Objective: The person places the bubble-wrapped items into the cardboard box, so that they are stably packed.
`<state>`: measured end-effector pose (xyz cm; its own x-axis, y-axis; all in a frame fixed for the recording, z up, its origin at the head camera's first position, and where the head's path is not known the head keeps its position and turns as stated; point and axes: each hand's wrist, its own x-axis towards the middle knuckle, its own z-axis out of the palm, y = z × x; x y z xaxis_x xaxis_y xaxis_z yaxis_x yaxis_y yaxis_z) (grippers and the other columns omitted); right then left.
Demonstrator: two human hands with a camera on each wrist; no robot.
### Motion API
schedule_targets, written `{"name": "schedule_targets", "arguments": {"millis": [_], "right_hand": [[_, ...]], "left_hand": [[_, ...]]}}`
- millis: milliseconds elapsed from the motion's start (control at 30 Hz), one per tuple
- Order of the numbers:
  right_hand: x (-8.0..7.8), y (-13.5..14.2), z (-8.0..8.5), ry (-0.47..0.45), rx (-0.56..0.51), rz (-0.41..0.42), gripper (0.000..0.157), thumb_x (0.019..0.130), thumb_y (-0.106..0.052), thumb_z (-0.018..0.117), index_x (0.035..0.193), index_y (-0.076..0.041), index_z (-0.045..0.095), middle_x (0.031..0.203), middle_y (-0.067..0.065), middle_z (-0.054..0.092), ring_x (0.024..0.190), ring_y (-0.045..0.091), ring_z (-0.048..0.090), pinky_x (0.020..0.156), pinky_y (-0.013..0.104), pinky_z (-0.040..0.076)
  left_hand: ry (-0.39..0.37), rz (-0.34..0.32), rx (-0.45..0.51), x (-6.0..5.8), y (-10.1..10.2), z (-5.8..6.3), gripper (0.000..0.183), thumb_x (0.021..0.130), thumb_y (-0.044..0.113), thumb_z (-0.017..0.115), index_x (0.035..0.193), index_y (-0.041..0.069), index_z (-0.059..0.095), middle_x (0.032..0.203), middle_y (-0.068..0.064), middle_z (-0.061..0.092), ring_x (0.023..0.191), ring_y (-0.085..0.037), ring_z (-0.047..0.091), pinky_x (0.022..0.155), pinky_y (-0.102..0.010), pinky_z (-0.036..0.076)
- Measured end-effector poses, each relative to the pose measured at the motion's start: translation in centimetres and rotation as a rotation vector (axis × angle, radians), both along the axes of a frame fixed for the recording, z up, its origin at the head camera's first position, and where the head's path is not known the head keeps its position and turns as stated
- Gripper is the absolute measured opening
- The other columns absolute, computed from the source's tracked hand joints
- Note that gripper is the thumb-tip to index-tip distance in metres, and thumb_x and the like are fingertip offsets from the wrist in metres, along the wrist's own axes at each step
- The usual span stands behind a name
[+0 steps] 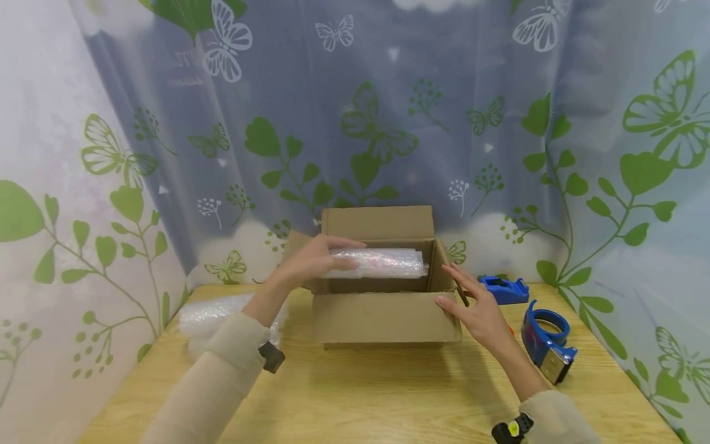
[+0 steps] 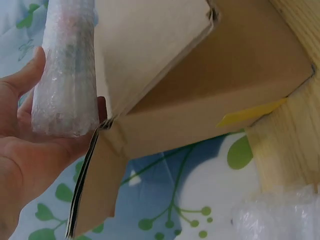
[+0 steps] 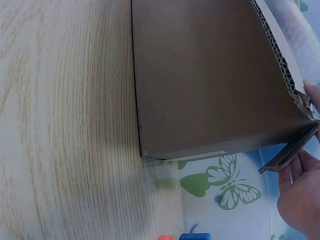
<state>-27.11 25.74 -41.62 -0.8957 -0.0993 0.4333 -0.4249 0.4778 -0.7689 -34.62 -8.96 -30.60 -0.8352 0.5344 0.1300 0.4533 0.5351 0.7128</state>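
Observation:
A bubble-wrapped bundle [image 1: 383,263], long and roughly cylindrical, lies level over the mouth of an open cardboard box [image 1: 388,317]. My left hand [image 1: 313,260] grips its left end, thumb on one side and fingers on the other. In the left wrist view the end of the wrap shows between thumb and fingers, beside a box flap [image 2: 95,185]. What is inside the wrap is blurred by the plastic. At the box's front right corner, my right hand [image 1: 471,302] holds the cardboard, thumb on the front flap and fingers behind the side flap [image 3: 287,152].
More bubble wrap [image 1: 213,317] lies on the table [image 1: 355,394] left of the box. To the right are a blue tape dispenser [image 1: 505,290] and a blue hand-held tape cutter [image 1: 546,339]. A patterned curtain [image 1: 355,123] hangs close behind the box.

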Motion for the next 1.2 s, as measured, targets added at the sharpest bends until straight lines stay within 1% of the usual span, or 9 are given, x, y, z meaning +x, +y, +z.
{"name": "schedule_targets", "arguments": {"millis": [167, 300, 433, 533, 667, 767, 933, 1100, 1200], "right_hand": [[0.1, 0.1, 0.0, -0.017, -0.01, 0.008, 0.064, 0.1, -0.026, 0.072, 0.159, -0.022, 0.046, 0.17, 0.01, 0.029, 0.154, 0.043, 0.024, 0.114, 0.062, 0.033], [0.1, 0.1, -0.2, -0.013, -0.022, 0.013, 0.063, 0.1, -0.025, 0.072, 0.158, -0.021, 0.047, 0.17, 0.007, 0.028, 0.154, 0.042, 0.025, 0.113, 0.06, 0.034], [0.1, 0.1, -0.3, -0.009, -0.032, 0.017, 0.063, 0.1, -0.023, 0.072, 0.158, -0.021, 0.048, 0.17, 0.006, 0.028, 0.154, 0.041, 0.025, 0.112, 0.059, 0.034], [0.0, 0.1, -0.3, -0.003, -0.03, 0.016, 0.063, 0.1, -0.023, 0.073, 0.158, -0.021, 0.048, 0.17, 0.009, 0.029, 0.154, 0.042, 0.025, 0.112, 0.06, 0.034], [-0.1, 0.1, -0.3, 0.007, -0.027, 0.011, 0.063, 0.1, -0.023, 0.072, 0.158, -0.02, 0.047, 0.169, 0.013, 0.03, 0.153, 0.042, 0.026, 0.112, 0.06, 0.035], [-0.2, 0.2, -0.3, 0.008, -0.026, 0.009, 0.063, 0.1, -0.023, 0.072, 0.158, -0.021, 0.047, 0.169, 0.011, 0.03, 0.154, 0.042, 0.026, 0.112, 0.06, 0.035], [-0.2, 0.2, -0.4, 0.013, -0.029, 0.008, 0.064, 0.1, -0.023, 0.073, 0.158, -0.02, 0.047, 0.169, 0.008, 0.03, 0.154, 0.041, 0.026, 0.113, 0.06, 0.035], [-0.3, 0.2, -0.4, 0.023, -0.03, 0.004, 0.064, 0.1, -0.022, 0.072, 0.158, -0.02, 0.047, 0.169, 0.009, 0.032, 0.153, 0.039, 0.029, 0.112, 0.059, 0.037], [-0.3, 0.2, -0.5, 0.026, -0.036, 0.005, 0.064, 0.1, -0.021, 0.072, 0.159, -0.02, 0.046, 0.168, 0.01, 0.033, 0.153, 0.038, 0.03, 0.112, 0.058, 0.037]], "left_hand": [[-0.025, 0.001, -0.004, -0.4, 1.2, -1.1, 0.046, 0.097, 0.036, 0.074, 0.14, 0.024, 0.067, 0.149, 0.002, 0.06, 0.148, -0.029, 0.042, 0.121, -0.057, 0.031], [-0.053, 0.017, -0.006, -0.5, 1.8, -2.2, 0.044, 0.096, 0.035, 0.075, 0.139, 0.025, 0.068, 0.149, 0.002, 0.06, 0.148, -0.031, 0.042, 0.121, -0.059, 0.031], [-0.063, 0.036, -0.008, -0.5, 2.1, -2.9, 0.042, 0.096, 0.035, 0.075, 0.137, 0.028, 0.07, 0.148, 0.002, 0.06, 0.147, -0.033, 0.044, 0.119, -0.061, 0.033], [-0.063, 0.044, -0.007, -0.5, 2.2, -3.1, 0.04, 0.096, 0.035, 0.075, 0.135, 0.029, 0.071, 0.147, 0.002, 0.062, 0.146, -0.033, 0.045, 0.119, -0.06, 0.033], [-0.062, 0.04, 0.006, -0.6, 2.5, -3.3, 0.04, 0.096, 0.033, 0.075, 0.135, 0.026, 0.071, 0.146, 0.001, 0.063, 0.145, -0.033, 0.047, 0.119, -0.059, 0.034], [-0.071, 0.042, 0.011, -0.6, 2.7, -3.5, 0.039, 0.096, 0.033, 0.075, 0.135, 0.027, 0.071, 0.146, 0.0, 0.062, 0.144, -0.033, 0.047, 0.119, -0.059, 0.034], [-0.11, 0.063, 0.012, -0.9, 3.2, -4.1, 0.038, 0.096, 0.033, 0.076, 0.134, 0.028, 0.072, 0.147, 0.0, 0.061, 0.145, -0.033, 0.045, 0.119, -0.057, 0.035], [-0.1, 0.05, 0.025, -1.0, 3.5, -4.4, 0.038, 0.096, 0.03, 0.076, 0.133, 0.025, 0.072, 0.145, 0.0, 0.063, 0.144, -0.031, 0.048, 0.119, -0.054, 0.037], [-0.092, 0.043, 0.031, -0.8, 3.6, -4.5, 0.037, 0.096, 0.029, 0.076, 0.132, 0.024, 0.073, 0.143, 0.0, 0.065, 0.143, -0.03, 0.049, 0.119, -0.053, 0.037]]}}
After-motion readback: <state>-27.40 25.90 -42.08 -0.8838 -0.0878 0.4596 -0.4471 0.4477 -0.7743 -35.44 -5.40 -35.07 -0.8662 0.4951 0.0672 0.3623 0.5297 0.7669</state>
